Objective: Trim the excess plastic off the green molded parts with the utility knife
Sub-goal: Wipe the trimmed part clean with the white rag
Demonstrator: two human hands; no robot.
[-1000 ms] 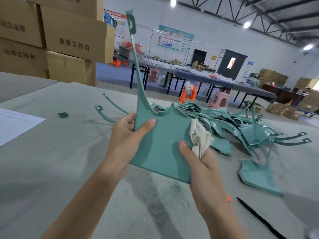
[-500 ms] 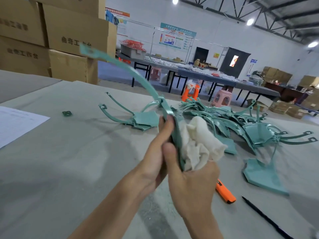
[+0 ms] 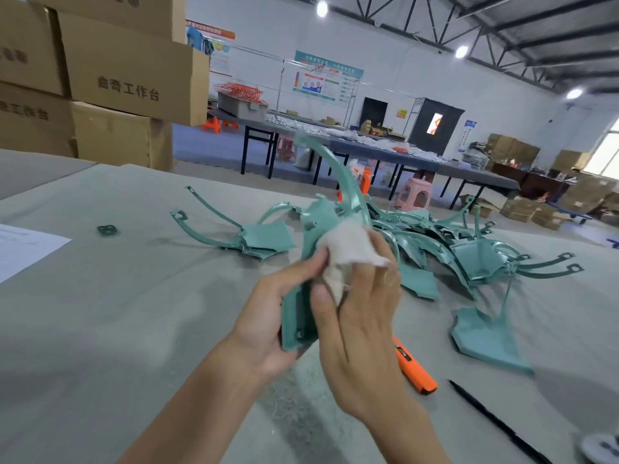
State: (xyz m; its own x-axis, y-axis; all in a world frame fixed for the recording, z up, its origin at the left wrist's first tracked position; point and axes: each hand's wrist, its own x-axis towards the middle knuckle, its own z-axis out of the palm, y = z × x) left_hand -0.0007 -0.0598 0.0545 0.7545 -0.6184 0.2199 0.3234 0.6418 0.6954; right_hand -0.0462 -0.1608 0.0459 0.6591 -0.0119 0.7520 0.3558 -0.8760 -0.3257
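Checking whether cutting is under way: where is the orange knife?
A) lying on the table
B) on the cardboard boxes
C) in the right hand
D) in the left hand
A: the orange knife lies on the table beside the right hand, which holds a white cloth against the green part.

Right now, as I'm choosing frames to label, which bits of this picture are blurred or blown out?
Head view: motion blur smears the curved arm of the green part, the cloth and the right hand; the left hand and orange utility knife look sharper. Same view: ceiling lamps and the window are blown out.
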